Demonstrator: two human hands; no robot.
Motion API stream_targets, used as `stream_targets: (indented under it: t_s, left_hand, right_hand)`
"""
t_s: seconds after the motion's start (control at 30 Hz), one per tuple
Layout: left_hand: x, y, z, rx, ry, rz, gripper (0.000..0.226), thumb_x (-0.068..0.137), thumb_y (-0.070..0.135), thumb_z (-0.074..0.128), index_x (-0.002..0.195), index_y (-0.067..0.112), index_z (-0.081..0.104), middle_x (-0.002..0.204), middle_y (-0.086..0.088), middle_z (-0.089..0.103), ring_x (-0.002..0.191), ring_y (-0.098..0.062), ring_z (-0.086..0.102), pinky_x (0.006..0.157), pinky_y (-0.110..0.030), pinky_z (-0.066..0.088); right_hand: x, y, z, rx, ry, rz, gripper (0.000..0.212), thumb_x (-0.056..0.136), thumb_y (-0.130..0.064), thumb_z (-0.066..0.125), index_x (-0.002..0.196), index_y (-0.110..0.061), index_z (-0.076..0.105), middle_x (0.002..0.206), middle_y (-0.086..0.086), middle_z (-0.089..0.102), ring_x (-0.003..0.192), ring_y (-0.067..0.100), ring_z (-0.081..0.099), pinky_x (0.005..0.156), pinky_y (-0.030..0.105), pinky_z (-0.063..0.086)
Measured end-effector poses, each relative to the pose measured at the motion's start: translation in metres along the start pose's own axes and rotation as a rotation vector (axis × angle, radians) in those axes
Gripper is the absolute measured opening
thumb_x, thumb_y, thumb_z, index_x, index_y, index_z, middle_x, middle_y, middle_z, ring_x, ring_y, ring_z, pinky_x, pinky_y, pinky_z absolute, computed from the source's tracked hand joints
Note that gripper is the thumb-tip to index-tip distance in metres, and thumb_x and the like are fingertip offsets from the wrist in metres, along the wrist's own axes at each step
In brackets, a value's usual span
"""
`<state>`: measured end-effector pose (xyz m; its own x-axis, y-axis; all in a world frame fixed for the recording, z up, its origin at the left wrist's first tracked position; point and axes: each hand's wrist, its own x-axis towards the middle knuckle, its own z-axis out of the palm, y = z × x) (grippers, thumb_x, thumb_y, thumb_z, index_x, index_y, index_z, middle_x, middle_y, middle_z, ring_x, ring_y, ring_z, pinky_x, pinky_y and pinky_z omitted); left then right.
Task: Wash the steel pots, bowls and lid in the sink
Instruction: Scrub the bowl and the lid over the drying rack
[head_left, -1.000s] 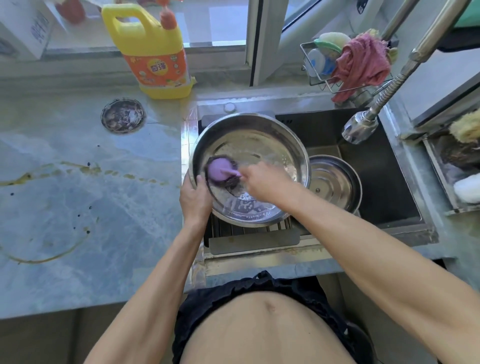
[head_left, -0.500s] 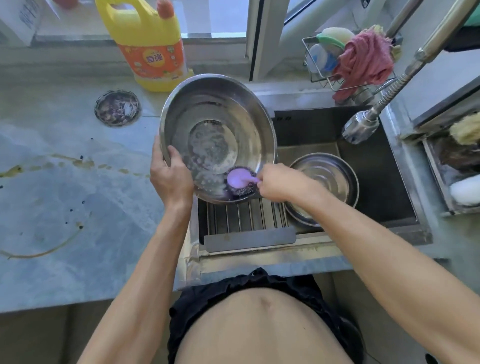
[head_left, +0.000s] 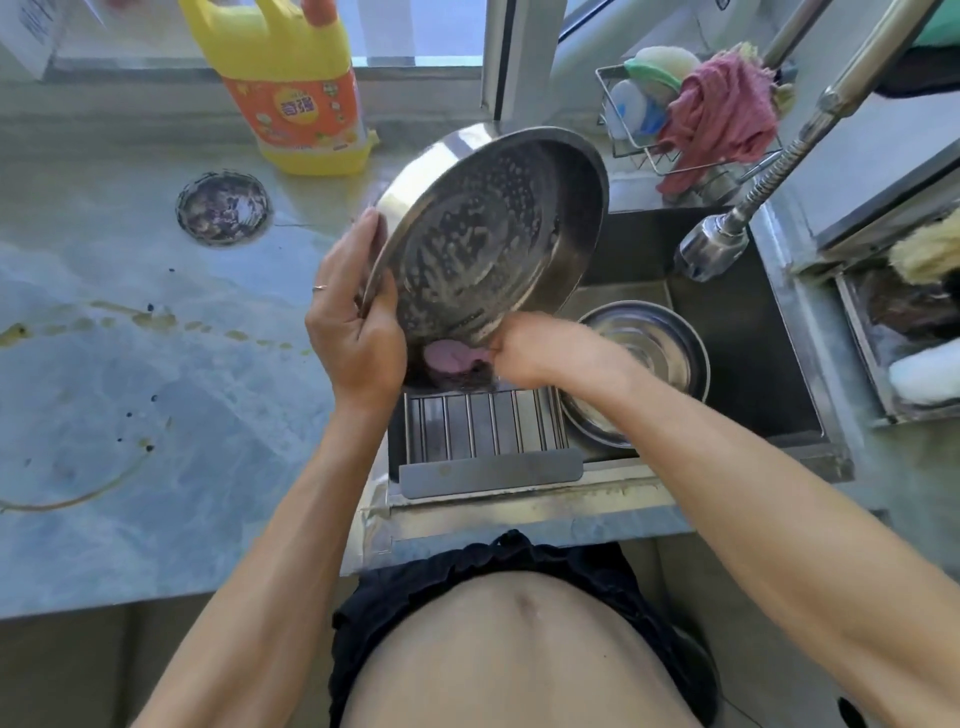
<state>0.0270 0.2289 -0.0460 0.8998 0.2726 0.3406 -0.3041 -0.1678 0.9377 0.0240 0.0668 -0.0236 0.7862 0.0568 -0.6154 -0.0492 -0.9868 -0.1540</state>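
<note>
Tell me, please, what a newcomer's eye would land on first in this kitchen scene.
First, the large steel bowl, soapy and tipped on edge above the sink's left side, gripped at its rim by the left hand while the right hand works a purple scrubber at its lower edge. Next, the yellow detergent jug on the counter behind, and a smaller steel bowl waiting in the sink.

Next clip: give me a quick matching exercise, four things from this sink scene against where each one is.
1. big steel bowl
2. small steel bowl
3. detergent bottle
4. pink cloth

a. on the counter by the window
b. draped on the wire rack
c. tilted, gripped by the left hand
d. lying in the sink basin

Pairs: 1-c, 2-d, 3-a, 4-b
</note>
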Motion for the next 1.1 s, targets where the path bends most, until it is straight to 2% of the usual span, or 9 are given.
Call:
stream_targets:
  t_s: [0.13,0.2,0.27,0.43,0.5,0.6,0.7,0.87,1.1]
  left_hand:
    - [-0.001,0.004,-0.004,-0.013,-0.043,0.104,0.043,0.096,-0.003,0.056,0.139,-0.003,0.05,0.131,-0.019,0.06,0.123,-0.007,0.061,0.109,-0.033,0.05]
    - [-0.002,0.003,0.0,-0.017,-0.039,0.118,0.041,0.096,-0.001,0.058,0.137,0.002,0.054,0.131,-0.018,0.061,0.126,-0.021,0.062,0.109,-0.043,0.05]
    - [0.0,0.001,-0.001,-0.014,-0.043,0.123,0.04,0.096,0.001,0.059,0.135,0.004,0.057,0.13,-0.016,0.063,0.126,-0.028,0.063,0.108,-0.05,0.05]
    - [-0.003,-0.011,-0.01,0.037,-0.112,0.114,0.039,0.096,0.002,0.06,0.135,0.003,0.058,0.131,-0.009,0.063,0.125,-0.02,0.063,0.107,-0.048,0.051]
    - [-0.003,-0.017,-0.008,0.039,-0.14,0.119,0.039,0.096,0.002,0.06,0.134,0.003,0.059,0.129,-0.004,0.064,0.124,-0.013,0.063,0.107,-0.042,0.052]
    - [0.004,-0.026,-0.013,0.085,-0.17,0.132,0.037,0.096,0.002,0.059,0.133,0.0,0.06,0.128,-0.003,0.064,0.123,-0.004,0.062,0.104,-0.03,0.051]
    - [0.009,-0.033,-0.024,0.17,-0.226,0.196,0.035,0.099,0.004,0.058,0.133,-0.004,0.062,0.131,-0.01,0.064,0.124,-0.002,0.06,0.103,-0.03,0.051]
    - [0.003,-0.039,-0.033,0.244,-0.277,0.354,0.033,0.104,0.006,0.054,0.134,-0.003,0.062,0.134,-0.011,0.06,0.126,-0.014,0.059,0.103,-0.028,0.05]
    - [-0.035,-0.053,-0.042,0.319,-0.265,0.383,0.032,0.105,0.003,0.052,0.135,-0.002,0.061,0.14,-0.031,0.054,0.132,-0.034,0.056,0.112,-0.032,0.045]
  right_hand:
    - [-0.003,0.01,-0.02,-0.119,0.072,0.186,0.037,0.095,-0.029,0.047,0.127,-0.011,0.054,0.117,0.01,0.062,0.107,0.032,0.061,0.084,0.04,0.049]
    - [-0.005,-0.009,-0.012,-0.067,0.018,0.051,0.032,0.095,-0.023,0.047,0.12,-0.008,0.06,0.104,0.008,0.063,0.094,0.029,0.061,0.08,0.034,0.05]
    - [-0.003,-0.017,0.001,-0.024,-0.05,-0.027,0.03,0.098,-0.02,0.045,0.116,-0.005,0.063,0.11,0.011,0.064,0.094,0.029,0.06,0.078,0.029,0.047]
    - [-0.003,0.017,-0.002,-0.05,0.061,0.27,0.034,0.092,-0.017,0.05,0.125,-0.009,0.054,0.121,0.013,0.061,0.11,0.033,0.061,0.083,0.038,0.047]
    - [-0.008,0.014,0.012,-0.077,0.08,0.249,0.034,0.093,-0.013,0.048,0.126,-0.009,0.055,0.121,0.012,0.062,0.112,0.032,0.061,0.082,0.035,0.045]
    - [-0.009,-0.009,0.044,0.162,0.016,0.087,0.028,0.092,-0.015,0.048,0.116,-0.011,0.061,0.11,0.012,0.065,0.101,0.031,0.064,0.078,0.034,0.049]
    - [-0.003,-0.018,0.056,0.182,-0.027,0.026,0.024,0.094,-0.018,0.047,0.112,-0.012,0.062,0.103,0.01,0.063,0.088,0.029,0.061,0.072,0.033,0.047]
    - [0.005,0.01,0.028,-0.214,0.09,0.233,0.034,0.096,-0.01,0.045,0.128,-0.01,0.056,0.125,0.011,0.062,0.112,0.032,0.061,0.081,0.037,0.047]
    - [0.0,-0.027,0.064,0.106,-0.148,-0.023,0.03,0.096,-0.009,0.046,0.124,-0.004,0.059,0.112,0.012,0.064,0.089,0.025,0.06,0.071,0.033,0.048]
